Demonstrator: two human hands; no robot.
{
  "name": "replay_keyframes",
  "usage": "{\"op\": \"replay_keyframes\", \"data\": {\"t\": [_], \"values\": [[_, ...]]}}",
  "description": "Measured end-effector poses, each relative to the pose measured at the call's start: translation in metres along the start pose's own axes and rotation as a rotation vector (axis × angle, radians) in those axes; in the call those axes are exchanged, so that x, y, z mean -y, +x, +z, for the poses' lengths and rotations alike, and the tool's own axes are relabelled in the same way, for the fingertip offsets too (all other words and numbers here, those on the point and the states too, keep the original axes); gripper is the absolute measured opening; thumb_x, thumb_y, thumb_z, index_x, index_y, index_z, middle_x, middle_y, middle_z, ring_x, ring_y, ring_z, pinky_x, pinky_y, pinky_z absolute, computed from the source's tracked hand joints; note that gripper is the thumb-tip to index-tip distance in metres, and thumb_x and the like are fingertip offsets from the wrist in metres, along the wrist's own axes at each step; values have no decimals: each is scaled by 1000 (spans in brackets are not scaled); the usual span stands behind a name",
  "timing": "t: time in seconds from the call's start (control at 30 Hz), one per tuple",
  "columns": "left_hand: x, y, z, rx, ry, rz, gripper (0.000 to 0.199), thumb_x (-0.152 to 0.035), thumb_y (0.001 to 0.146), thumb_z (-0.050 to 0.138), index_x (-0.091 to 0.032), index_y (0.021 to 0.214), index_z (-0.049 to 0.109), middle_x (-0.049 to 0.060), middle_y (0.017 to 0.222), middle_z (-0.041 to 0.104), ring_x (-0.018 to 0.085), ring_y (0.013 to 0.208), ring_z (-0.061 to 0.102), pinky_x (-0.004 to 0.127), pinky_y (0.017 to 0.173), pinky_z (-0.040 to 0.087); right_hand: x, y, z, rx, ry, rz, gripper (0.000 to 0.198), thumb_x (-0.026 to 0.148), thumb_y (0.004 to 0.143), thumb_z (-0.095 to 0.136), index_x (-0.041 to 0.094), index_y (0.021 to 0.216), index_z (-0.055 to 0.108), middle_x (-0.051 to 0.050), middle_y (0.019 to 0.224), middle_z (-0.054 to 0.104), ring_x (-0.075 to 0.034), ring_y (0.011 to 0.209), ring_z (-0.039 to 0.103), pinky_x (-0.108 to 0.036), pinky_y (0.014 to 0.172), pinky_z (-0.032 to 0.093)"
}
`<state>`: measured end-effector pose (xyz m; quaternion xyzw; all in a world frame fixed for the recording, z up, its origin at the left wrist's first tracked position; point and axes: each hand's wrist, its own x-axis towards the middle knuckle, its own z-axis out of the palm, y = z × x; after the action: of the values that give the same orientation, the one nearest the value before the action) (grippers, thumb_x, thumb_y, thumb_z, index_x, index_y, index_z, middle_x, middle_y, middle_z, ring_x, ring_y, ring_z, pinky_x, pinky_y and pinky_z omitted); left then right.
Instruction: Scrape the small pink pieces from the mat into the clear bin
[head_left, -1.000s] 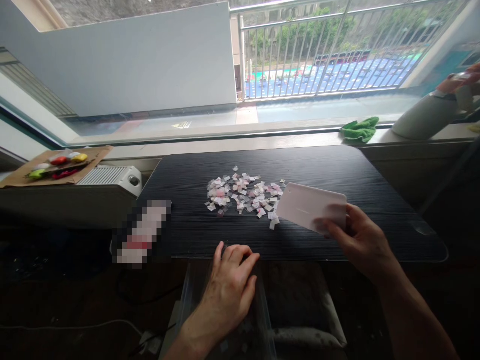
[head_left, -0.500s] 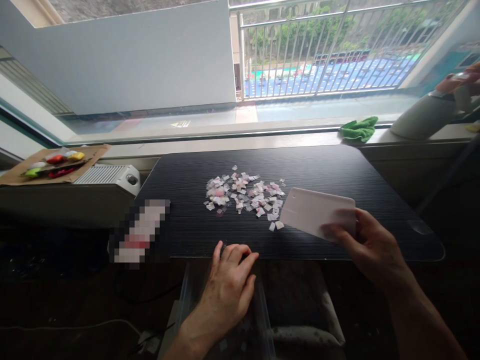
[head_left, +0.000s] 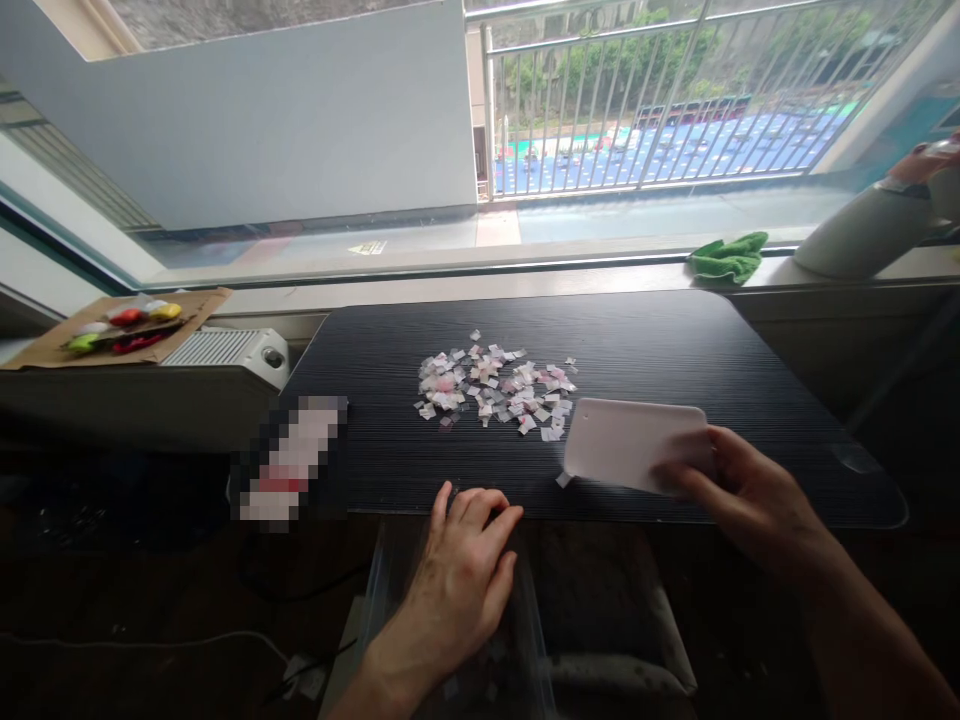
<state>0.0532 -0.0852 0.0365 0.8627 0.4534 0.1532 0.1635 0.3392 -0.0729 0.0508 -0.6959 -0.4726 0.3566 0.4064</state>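
My right hand (head_left: 750, 500) is closed on a white plastic scraper (head_left: 637, 445), held by its right end. The scraper's left corner is at a small paper piece (head_left: 563, 481) near the table's front edge. Beyond it lies a loose heap of small cut pieces (head_left: 491, 385), white, pinkish and clear, spread over the dark table (head_left: 637, 330). My left hand (head_left: 469, 555) is at the front edge, back upward, fingers apart and slightly bent, with nothing visible in it. Below this hand is a clear plastic bin (head_left: 536, 640) with a few pale scraps in it, partly hidden by the arm.
A blurred-out item (head_left: 292, 465) lies at the table's left end. Left of the table are a white heater (head_left: 232, 350) and a cardboard sheet (head_left: 45, 335) with colourful items. A green cloth (head_left: 727, 258) and a pale figure-like object (head_left: 862, 230) rest on the windowsill.
The scraper has moved toward the table's front edge, and a small piece by its corner has come nearer that edge. My left hand stays about where it was.
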Motion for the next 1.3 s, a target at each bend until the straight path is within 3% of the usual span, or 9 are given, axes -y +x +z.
{"op": "replay_keyframes", "data": {"t": [0.13,0.27,0.53,0.83,1.1,1.3], "values": [[-4,4,-1,-9,0,-20,39,-9,82,47,-21,117,56,7,111,59,22,110,53,64,110,27,-4,-3,-17,-66,120,69,37,40,63,76,23,95,65,-2,83,74,-22,77,70,-29,72,57],[-8,14,-2,-13,-9,-4,36,-9,81,48,-21,114,58,5,106,61,21,106,55,65,110,25,-11,7,-12,-160,149,49,37,42,63,76,23,92,64,-3,84,73,-23,78,70,-32,76,57],[-10,24,-1,68,22,28,38,-10,78,55,-23,115,57,6,106,58,23,106,53,62,108,31,-12,16,0,83,163,91,31,39,61,76,24,86,64,-1,80,75,-25,77,71,-38,72,60],[-11,23,-1,73,38,55,40,-10,77,56,-23,115,56,6,108,56,23,108,52,60,108,33,-17,6,-5,201,164,98,41,51,63,76,21,88,64,-4,80,73,-24,75,70,-35,67,59],[-13,20,-4,80,15,90,38,-10,79,54,-23,115,57,7,111,57,22,109,52,59,108,33,-18,-2,-13,250,131,96,41,52,65,75,20,88,64,-5,81,72,-23,76,68,-33,67,57],[7,14,-13,-31,-6,73,32,-14,84,50,-22,114,59,6,107,60,20,104,56,57,108,33,-11,-10,-23,149,146,96,41,51,61,78,21,86,65,-4,75,72,-24,71,69,-33,64,57]]}}
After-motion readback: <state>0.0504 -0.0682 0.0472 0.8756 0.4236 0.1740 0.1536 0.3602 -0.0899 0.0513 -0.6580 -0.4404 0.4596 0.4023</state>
